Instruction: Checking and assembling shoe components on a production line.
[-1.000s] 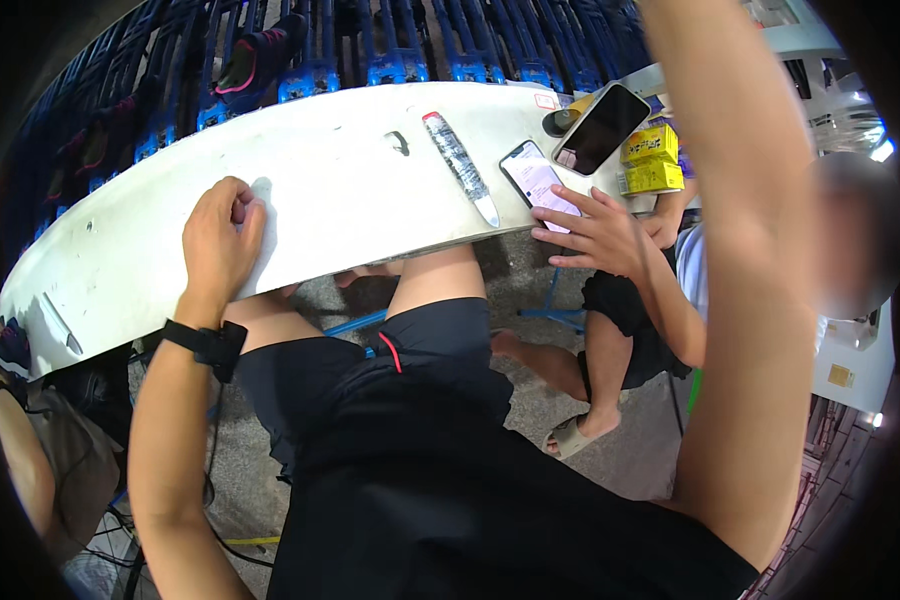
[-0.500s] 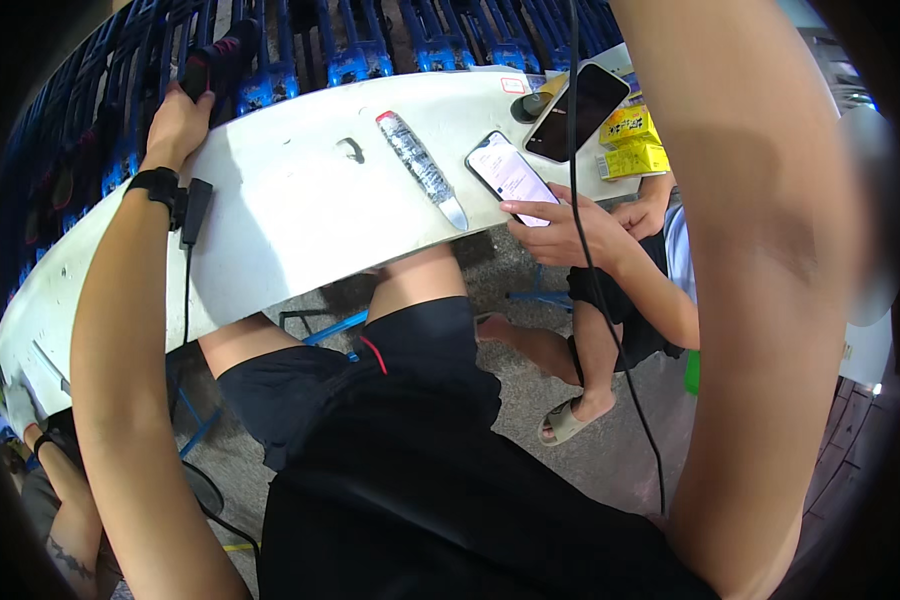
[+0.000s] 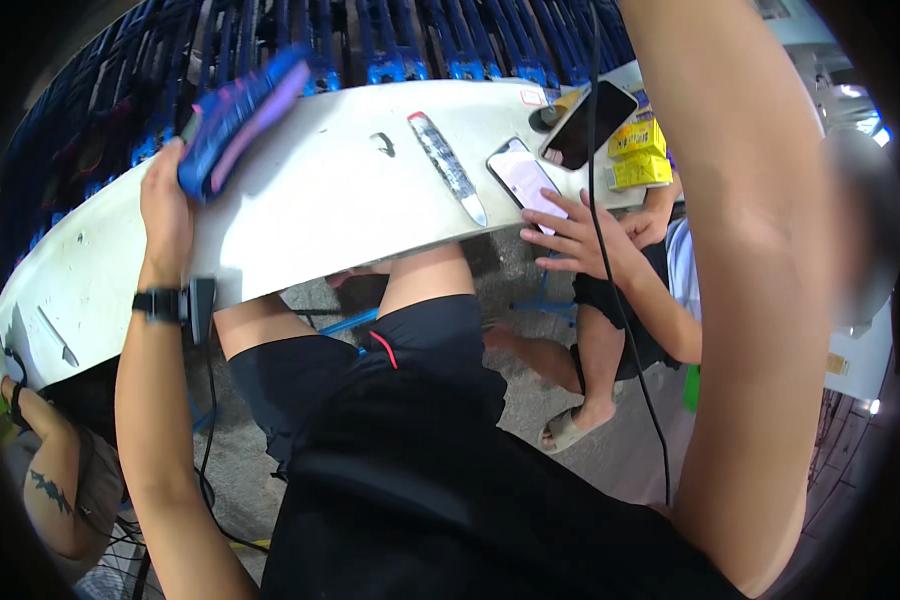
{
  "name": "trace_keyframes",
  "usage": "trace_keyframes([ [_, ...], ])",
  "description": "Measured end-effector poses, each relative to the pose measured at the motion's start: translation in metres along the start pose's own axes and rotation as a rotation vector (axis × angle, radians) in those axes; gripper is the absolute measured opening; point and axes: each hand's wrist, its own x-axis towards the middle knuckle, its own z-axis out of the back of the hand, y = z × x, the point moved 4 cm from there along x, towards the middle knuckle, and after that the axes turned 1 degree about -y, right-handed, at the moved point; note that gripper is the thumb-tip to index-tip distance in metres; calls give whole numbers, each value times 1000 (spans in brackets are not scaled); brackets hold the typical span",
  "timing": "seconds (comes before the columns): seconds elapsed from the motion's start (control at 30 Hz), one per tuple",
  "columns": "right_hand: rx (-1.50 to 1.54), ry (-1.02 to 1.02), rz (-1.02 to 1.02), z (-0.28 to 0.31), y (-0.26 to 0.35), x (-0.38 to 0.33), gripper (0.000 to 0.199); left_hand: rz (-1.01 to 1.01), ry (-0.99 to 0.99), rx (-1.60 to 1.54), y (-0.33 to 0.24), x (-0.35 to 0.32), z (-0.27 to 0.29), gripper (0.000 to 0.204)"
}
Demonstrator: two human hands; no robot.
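Note:
My left hand [image 3: 165,200] is raised over the white table [image 3: 310,210], shut around a blurred blue and purple oblong object [image 3: 240,115] that points up toward the blue racks. A black watch [image 3: 160,303] sits on that wrist, with a small black piece beside it. My right arm [image 3: 750,250] rises along the right side and leaves the picture at the top, so its hand is hidden. A thin black cable [image 3: 600,200] hangs down beside that arm.
On the table lie a long grey tube-like item [image 3: 448,165], a lit phone [image 3: 525,178] under a co-worker's hand [image 3: 575,235], a dark phone [image 3: 590,125] and yellow boxes [image 3: 638,155]. Blue racks [image 3: 420,40] stand behind. Another person's arm [image 3: 55,490] is at lower left.
My left hand left the table, reached to the racks, and now has come back nearer, holding the blue object. The co-worker's hand stays at the lit phone.

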Motion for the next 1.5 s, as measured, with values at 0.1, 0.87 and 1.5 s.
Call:
trace_keyframes([
  [0.1,66,112,-7,-4,4,-4,89,174,202,79,-20,-74,16,27],
  [0.87,452,-13,622,23,269,-55,61,-1003,450,629,-80,-191,-145,59],
  [1.5,1477,-374,611,18,84,-374,26,-596,-19,631,-95,-245,-94,39],
])
